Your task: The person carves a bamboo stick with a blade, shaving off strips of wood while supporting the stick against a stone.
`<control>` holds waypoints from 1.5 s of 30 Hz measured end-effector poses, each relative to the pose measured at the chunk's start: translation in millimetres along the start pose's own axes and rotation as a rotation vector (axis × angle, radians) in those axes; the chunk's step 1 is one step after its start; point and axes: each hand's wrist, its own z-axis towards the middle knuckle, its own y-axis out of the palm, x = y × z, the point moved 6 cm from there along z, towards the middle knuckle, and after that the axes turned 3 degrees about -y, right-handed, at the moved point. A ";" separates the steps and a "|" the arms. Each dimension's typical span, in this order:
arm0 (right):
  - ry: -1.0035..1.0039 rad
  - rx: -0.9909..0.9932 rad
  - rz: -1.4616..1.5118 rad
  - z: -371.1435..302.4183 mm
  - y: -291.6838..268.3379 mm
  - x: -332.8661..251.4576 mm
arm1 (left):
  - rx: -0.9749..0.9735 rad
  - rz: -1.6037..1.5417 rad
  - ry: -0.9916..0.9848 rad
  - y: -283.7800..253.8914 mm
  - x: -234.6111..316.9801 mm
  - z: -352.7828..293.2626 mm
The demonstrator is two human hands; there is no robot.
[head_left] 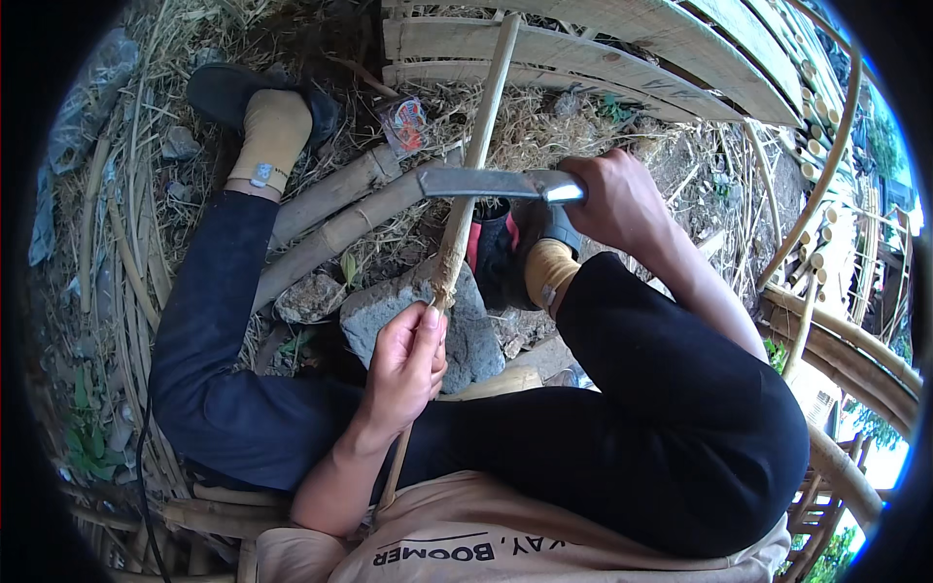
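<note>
The knife's handle is buried inside the right hand (617, 199), so its shape cannot be made out; the bamboo stick (473, 155) runs out of sight under the left hand (408, 364) and shows again only as a thin pale length below the wrist, ending against the beige shirt (466, 549) at six o'clock; its far tip at twelve o'clock merges with the split bamboo slats (583, 49), where its end is hard to tell; the picture's rim is black and swallows the edges.

Around the work lie dry straw and bamboo offcuts; two thick bamboo poles (340, 209) slant from ten o'clock toward the centre, just under the blade; a grey stone (374, 316) sits beside the left hand, with a smaller one to its left; a crumpled wrapper (406, 121) lies at eleven o'clock; curved bamboo poles crowd the three-o'clock edge; the dark-trousered legs bend outward, the left foot in a tan sock (272, 131) at ten o'clock, the right foot beneath the knife.

The left hand is clenched round the stick low down, thumb uppermost; the right hand grips the knife (486, 182), its flat blade lying horizontal and crossing the stick at its middle, just above centre.
</note>
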 end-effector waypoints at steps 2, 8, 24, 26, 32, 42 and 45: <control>-0.050 -0.013 -0.010 -0.8 0.2 -13.2 | 0.005 -0.007 0.018 -0.5 0.7 -1.1; 0.027 0.051 -0.083 5.9 -5.5 -4.4 | -0.002 0.094 0.113 0.1 -2.5 0.5; 0.148 0.119 -0.157 10.9 -15.8 33.5 | 0.000 -0.014 0.011 1.5 -2.1 0.3; 0.089 0.100 -0.073 3.9 -12.2 20.5 | -0.008 -0.010 0.015 2.4 -2.0 0.8; -0.027 -0.064 0.037 -4.5 -5.0 -15.9 | -0.015 -0.050 -0.003 2.6 -2.5 -2.1; 0.041 -0.030 -0.024 5.9 -1.0 -4.0 | -0.030 0.040 0.075 2.4 -2.9 -0.4; 0.202 0.129 -0.149 11.8 -7.2 41.7 | -0.012 0.027 0.062 3.8 -1.4 -0.3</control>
